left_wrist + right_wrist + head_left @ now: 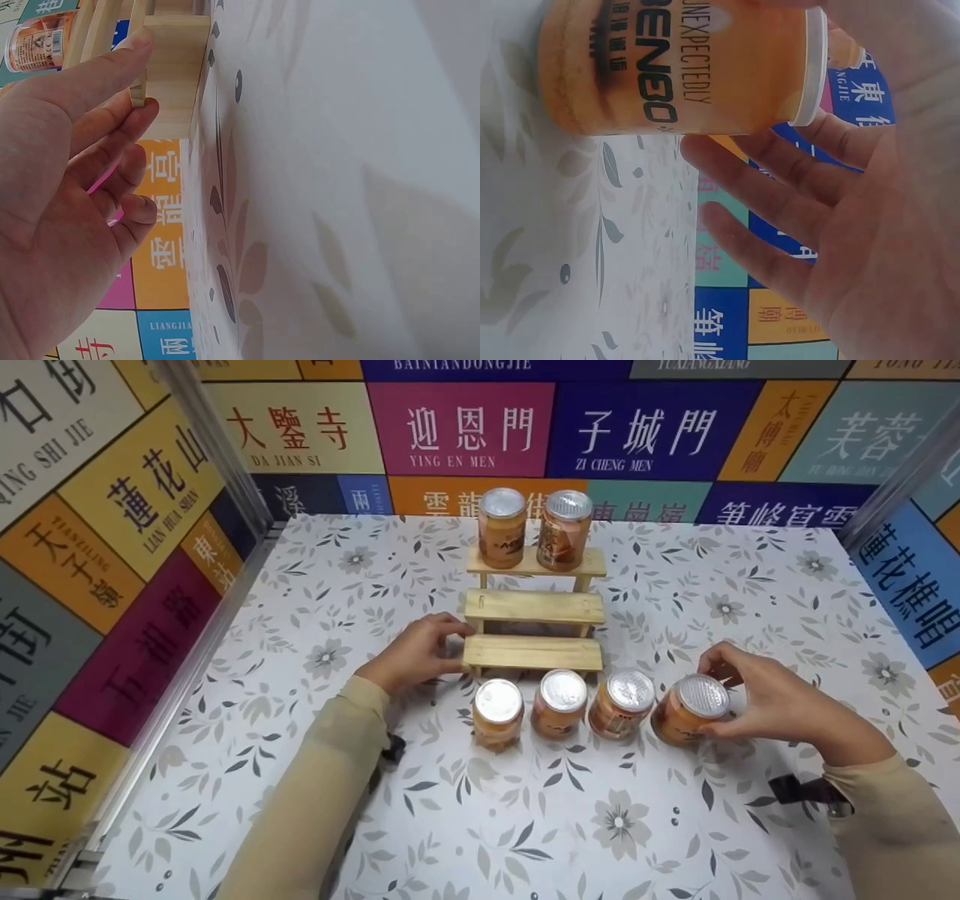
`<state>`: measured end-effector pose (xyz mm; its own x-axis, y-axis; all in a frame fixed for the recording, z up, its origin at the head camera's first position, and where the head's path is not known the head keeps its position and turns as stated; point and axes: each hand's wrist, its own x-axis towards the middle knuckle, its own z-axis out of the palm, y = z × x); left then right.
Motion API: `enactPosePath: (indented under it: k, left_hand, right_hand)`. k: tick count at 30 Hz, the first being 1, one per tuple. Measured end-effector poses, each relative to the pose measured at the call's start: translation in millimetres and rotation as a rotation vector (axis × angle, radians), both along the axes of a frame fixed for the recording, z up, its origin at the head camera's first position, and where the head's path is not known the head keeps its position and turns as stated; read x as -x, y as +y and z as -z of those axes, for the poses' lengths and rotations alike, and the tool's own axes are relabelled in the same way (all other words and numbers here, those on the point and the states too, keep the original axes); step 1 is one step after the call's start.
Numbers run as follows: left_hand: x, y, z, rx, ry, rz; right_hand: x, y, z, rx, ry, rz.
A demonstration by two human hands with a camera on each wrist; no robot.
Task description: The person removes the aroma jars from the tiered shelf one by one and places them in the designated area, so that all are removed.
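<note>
A small three-step wooden display rack (534,652) stands on the table. My left hand (420,649) pinches the left end of its lowest step; in the left wrist view, the thumb and forefinger are on the wooden board (139,94). My right hand (784,709) holds the rightmost orange can (675,721), thumb on the near side and fingers behind. That can (682,67) shows dark BENBO lettering in the right wrist view. Left of it, three similar silver-lidded cans stand in a row before the rack: one (497,733), another (557,722) and a third (615,724).
On the top step stand two more cans, a left one (502,542) and a right one (562,544). A white leaf-and-flower cloth (480,840) covers the table. Colourful panels with Chinese lettering (465,427) enclose the back and sides.
</note>
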<state>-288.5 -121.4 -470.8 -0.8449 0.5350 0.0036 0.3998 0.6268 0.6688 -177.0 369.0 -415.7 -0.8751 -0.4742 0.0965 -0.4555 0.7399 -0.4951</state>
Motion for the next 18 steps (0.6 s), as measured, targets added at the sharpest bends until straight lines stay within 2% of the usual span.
enactPosePath:
  k: [4, 10, 14, 18]
  left_hand:
    - [-0.8, -0.8, -0.4, 0.017, 0.010, 0.005]
    - [-2.3, -0.4, -0.7, 0.021, -0.012, -0.017]
    - [-1.8, 0.3, -0.6, 0.027, -0.011, -0.022]
    - [-1.0, 0.5, -0.6, 0.033, 0.002, -0.014]
  right_hand:
    - [-0.2, 0.2, -4.4, 0.001, -0.050, 0.003]
    - [5.5, -4.5, -19.3, 0.009, -0.079, 0.016]
    - [14.9, -14.6, -30.3, 0.043, -0.098, 0.080]
    - [30.7, -25.5, -42.9, 0.095, -0.097, 0.124]
